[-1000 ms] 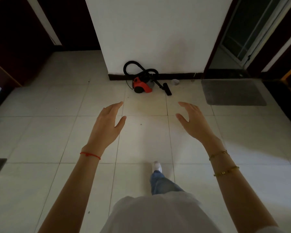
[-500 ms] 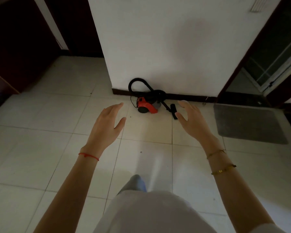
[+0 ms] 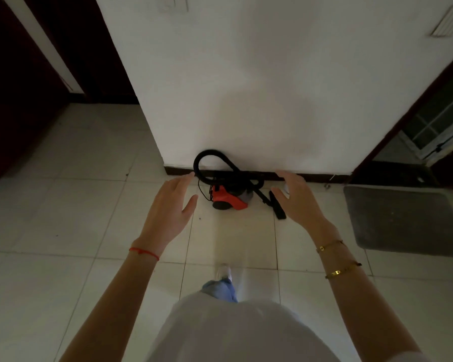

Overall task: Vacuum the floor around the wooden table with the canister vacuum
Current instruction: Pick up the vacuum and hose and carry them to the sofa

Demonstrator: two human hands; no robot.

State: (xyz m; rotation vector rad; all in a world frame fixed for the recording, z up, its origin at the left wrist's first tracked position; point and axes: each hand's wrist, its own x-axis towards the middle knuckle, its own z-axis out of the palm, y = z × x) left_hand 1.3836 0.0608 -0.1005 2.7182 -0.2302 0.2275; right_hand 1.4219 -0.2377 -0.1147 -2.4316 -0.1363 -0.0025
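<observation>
While the person walks forward, a white wall [image 3: 259, 82] fills the upper middle of the view, larger and nearer than a second ago, with a dark skirting strip along its foot. Pale floor tiles [image 3: 71, 220] spread below, and a grey mat [image 3: 403, 218] lies to the right, beside a dark-framed doorway. Against the base of the wall sits the canister vacuum [image 3: 229, 197], red and black, now much closer than before. Its black hose [image 3: 207, 158] loops up against the wall, and its floor nozzle [image 3: 277, 206] rests on the tiles just to its right.

Both bare arms reach out ahead. One white shoe [image 3: 224, 271] steps forward beneath a blue jean leg. The left hand [image 3: 170, 207] has its fingers straight and relaxed, holding nothing, and hovers left of the vacuum. The right hand [image 3: 297, 202], also spread and holding nothing, partly overlaps the nozzle in view; whether it touches cannot be told. A red thread [image 3: 144, 253] circles the left wrist, and two gold bracelets [image 3: 335, 258] circle the right.
</observation>
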